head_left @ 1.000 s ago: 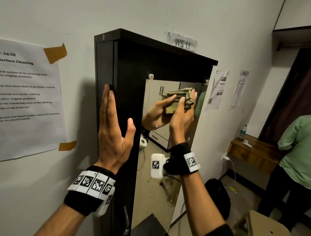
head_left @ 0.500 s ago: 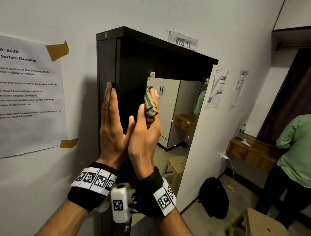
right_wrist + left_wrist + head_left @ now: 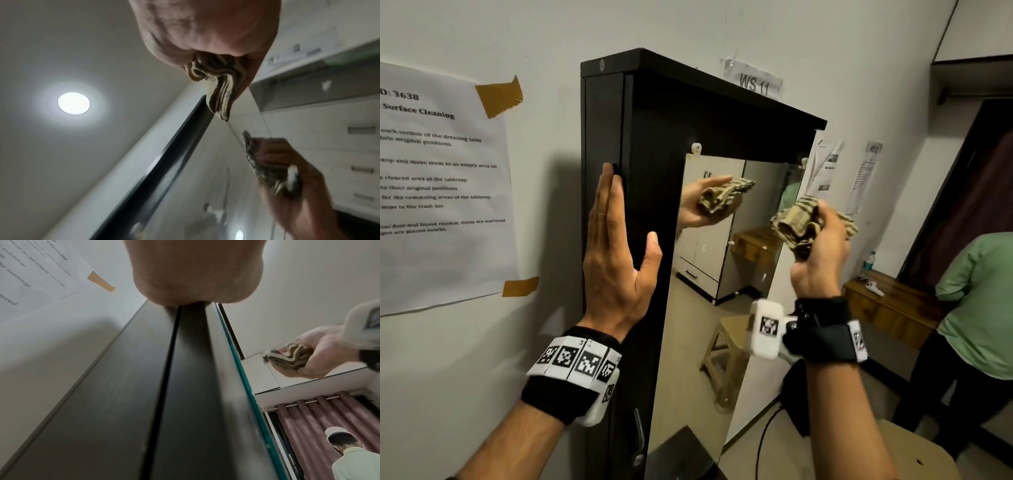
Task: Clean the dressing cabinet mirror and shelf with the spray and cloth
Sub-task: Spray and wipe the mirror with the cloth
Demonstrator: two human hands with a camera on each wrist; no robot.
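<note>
The left hand (image 3: pixel 616 253) lies flat, fingers straight, against the matte black side of the tall dressing cabinet (image 3: pixel 602 137). The right hand (image 3: pixel 822 246) grips a crumpled, striped olive cloth (image 3: pixel 796 224) just off the smooth rectangular mirror (image 3: pixel 722 274).

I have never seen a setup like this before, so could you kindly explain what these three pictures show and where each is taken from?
No machine here: a person wears three cameras. The head view looks at both hands; each wrist view looks along its own hand. The left hand lies flat, fingers straight, against the dark cabinet side. The right hand grips a crumpled striped cloth in front of the mirror, which reflects it. Whether the cloth touches the glass, I cannot tell. No spray bottle is visible.
</note>
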